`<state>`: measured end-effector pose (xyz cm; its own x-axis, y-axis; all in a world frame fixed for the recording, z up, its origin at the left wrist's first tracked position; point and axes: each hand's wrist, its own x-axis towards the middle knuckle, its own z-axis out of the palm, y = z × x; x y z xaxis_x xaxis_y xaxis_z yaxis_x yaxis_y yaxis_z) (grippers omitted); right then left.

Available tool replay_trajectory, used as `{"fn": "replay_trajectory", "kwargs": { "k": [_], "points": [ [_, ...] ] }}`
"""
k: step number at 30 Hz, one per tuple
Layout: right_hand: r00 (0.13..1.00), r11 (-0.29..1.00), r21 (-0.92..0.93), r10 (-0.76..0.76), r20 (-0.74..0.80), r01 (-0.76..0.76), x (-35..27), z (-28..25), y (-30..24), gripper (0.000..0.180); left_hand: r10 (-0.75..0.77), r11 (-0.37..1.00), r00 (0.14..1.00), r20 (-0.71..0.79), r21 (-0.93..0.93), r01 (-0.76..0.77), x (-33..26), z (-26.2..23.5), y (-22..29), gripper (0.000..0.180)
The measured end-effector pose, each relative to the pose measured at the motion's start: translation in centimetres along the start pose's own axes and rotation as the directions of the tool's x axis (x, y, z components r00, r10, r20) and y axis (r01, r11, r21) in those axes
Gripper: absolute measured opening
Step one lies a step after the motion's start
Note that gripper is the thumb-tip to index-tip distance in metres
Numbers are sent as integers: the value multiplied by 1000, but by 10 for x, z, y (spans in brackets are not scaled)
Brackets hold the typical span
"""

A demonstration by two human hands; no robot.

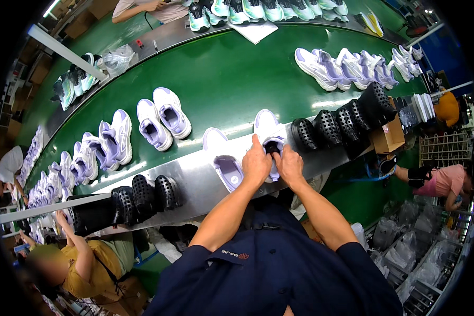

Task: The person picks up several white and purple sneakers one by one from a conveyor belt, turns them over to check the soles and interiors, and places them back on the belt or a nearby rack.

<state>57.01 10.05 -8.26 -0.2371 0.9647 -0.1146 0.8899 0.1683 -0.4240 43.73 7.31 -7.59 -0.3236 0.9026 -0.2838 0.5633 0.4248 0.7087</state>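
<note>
A white and lilac sneaker (265, 123) rests on the metal ledge in front of me, toe pointing away. My left hand (256, 162) is closed on the left side of its opening, thumb and fingers at the collar. My right hand (289, 164) grips the opposite side of the collar, with its fingertips partly hidden. Something dark shows inside the opening between both hands; its kind is unclear. Just left lies a matching sneaker (216, 139), its opening toward me, touched by neither hand.
Black studded shoe forms (329, 128) stand right on the ledge, more (142, 192) on the left. Another sneaker pair (166, 118) sits on the green conveyor belt (221, 68), with rows of sneakers at both sides. A person in yellow (92, 268) works at left. Racks (421, 253) stand at right.
</note>
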Motion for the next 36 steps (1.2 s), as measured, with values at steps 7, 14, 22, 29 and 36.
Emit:
{"fn": "replay_trajectory", "kwargs": {
  "k": [7,14,22,29,36],
  "points": [
    [1000,999,-42,-17,-24,16,11,10,11,37,233,970,966,-110,89,-224,-69,-44,-9,54],
    [959,965,-6,-259,113,262,-8,15,-14,38,95,995,908,-408,14,-98,-73,-27,-115,61],
    [931,990,-2,-132,340,141,-34,-78,-29,36,87,994,782,-617,104,-28,-139,-154,-110,18],
    [832,916,395,-169,528,-65,-49,-72,-91,20,4,757,387,-922,256,601,-219,-269,-248,31],
    [709,923,384,-279,648,13,-55,-50,-135,19,-154,761,617,-772,305,572,-228,-304,-342,43]
  ]
}}
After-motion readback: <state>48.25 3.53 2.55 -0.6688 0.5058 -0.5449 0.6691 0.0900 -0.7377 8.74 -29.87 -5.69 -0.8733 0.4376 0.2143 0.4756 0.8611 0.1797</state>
